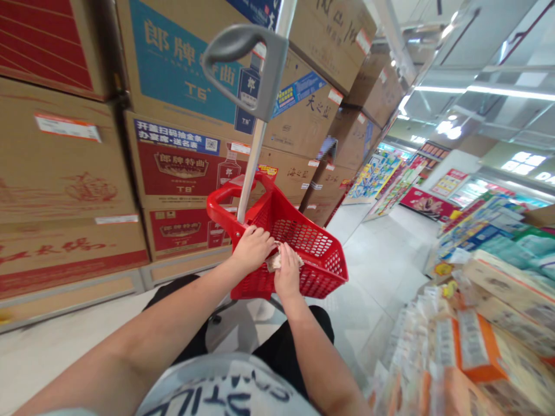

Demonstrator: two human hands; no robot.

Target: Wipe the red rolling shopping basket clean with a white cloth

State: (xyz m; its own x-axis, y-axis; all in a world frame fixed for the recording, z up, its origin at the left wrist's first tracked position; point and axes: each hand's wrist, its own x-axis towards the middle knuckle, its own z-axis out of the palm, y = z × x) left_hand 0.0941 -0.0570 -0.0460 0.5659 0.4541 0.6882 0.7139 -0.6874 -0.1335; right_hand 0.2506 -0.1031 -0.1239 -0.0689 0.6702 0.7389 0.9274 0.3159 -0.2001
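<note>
A red shopping basket cart (321,245) with perforated walls stands close in front of me. Its upright metal pole (260,147) carries a grey loop handle (271,75). Over the near rim of the basket, both my hands meet at a small pale, crumpled piece (274,263), perhaps cloth or a wrapper; its kind is unclear. My left hand (252,249) is closed, its fingertips at the upper left end of the piece. My right hand (287,271) is closed around the piece, hiding part of it. The fingers overlap the basket's near side.
Cardboard cartons (184,167) are stacked high on the left and ahead. At right, packaged goods (494,341) are piled beside the aisle. A pale tiled floor (373,254) runs between them towards further shelves (373,173). My knees are on either side below the basket.
</note>
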